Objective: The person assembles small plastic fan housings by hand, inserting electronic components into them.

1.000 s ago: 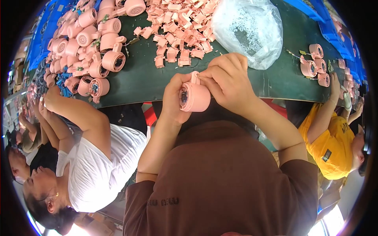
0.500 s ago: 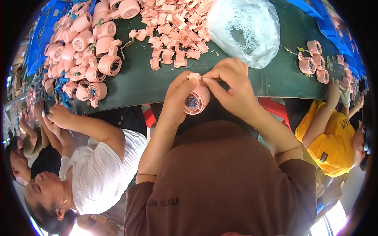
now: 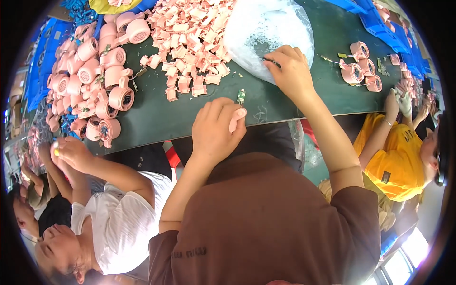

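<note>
My left hand (image 3: 216, 130) is wrapped round a pink fan housing (image 3: 236, 119); its round body is mostly hidden by the fingers, and the handle stub shows at the thumb. A small green circuit board (image 3: 241, 96) sticks out from the housing on wires, just above the table. My right hand (image 3: 290, 71) is over the near edge of a clear plastic bag (image 3: 297, 28) holding many small transparent pieces. Its thumb and forefinger are pinched together, with something small and dark at their tips that I cannot make out.
Pink curved pieces (image 3: 190, 42) lie heaped beyond my left hand on the dark green table (image 3: 166, 118). Fan housings (image 3: 88, 71) are piled at the left, and several more (image 3: 352, 72) stand at the right. Co-workers sit on both sides, one in white (image 3: 126, 213), one in yellow (image 3: 387, 161).
My right hand has left the housing and moved up and over to the plastic bag. My left hand has turned the housing, so its open round face no longer shows.
</note>
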Demonstrator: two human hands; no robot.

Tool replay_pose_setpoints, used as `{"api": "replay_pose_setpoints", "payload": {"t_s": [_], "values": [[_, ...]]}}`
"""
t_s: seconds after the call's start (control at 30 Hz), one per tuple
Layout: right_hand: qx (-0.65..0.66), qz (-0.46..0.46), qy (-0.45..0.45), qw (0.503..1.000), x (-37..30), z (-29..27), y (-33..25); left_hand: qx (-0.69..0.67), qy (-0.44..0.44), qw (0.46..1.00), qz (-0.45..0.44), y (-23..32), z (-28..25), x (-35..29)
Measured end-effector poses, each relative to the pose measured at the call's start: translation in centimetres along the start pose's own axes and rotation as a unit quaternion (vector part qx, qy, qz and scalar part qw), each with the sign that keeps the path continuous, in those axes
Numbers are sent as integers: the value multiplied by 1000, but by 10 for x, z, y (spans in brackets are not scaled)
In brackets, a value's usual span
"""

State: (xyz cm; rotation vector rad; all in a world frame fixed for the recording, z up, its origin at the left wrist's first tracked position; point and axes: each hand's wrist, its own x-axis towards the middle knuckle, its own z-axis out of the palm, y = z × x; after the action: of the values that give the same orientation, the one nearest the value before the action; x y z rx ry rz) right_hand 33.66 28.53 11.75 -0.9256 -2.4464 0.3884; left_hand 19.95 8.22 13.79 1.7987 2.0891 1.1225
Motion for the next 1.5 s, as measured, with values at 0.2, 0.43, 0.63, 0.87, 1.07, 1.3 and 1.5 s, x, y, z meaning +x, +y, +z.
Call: {"api": "replay_pose_setpoints", "payload": {"t_s": [0.2,0.43,0.63,0.87,1.07,1.3,1.5], "values": [[-9,7,-31,999,5,0,8,2,27,1000,13,-4,8,3],[229,24,-52,972,0,-42,-28,1,27,1000,15,-10,7,-3],[377,56,-183,906,-46,-28,-68,-5,23,1000,3,-9,7,-3],[508,208,-228,804,-54,-18,-75,-20,40,999,21,-13,10,-4],[554,240,-216,768,-60,-8,-77,-22,55,998,28,-14,15,-6],[604,337,-222,687,-55,-18,-84,-18,97,995,29,-12,16,-11],[569,311,-238,723,-56,-20,-84,-37,93,994,35,-15,15,-15]]}}
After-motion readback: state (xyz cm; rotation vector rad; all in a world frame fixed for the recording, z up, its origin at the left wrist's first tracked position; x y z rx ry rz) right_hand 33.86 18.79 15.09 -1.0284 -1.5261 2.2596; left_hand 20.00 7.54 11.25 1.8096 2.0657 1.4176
